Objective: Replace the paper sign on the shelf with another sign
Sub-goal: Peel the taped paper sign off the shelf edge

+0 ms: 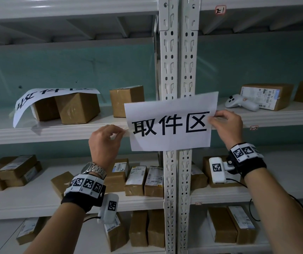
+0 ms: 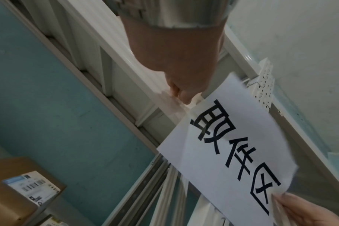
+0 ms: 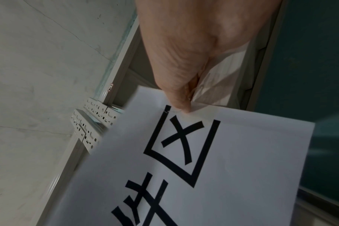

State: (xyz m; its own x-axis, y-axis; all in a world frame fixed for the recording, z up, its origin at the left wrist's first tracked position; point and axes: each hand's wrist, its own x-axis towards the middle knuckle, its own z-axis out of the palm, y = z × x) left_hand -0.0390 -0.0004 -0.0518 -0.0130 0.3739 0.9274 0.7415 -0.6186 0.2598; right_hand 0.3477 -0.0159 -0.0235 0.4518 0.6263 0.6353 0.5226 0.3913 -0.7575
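Paper sign spans both hands; left hand and right hand pinch its ends.

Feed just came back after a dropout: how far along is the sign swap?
Done: one sign lies draped over boxes on the shelf. In hand: the other sign is held across the shelf post, left hand and right hand pinching clear tape at its side edges. Left: press both tapes down and let go.

Paper sign reads 取件区; shelf tag reads 2-1.
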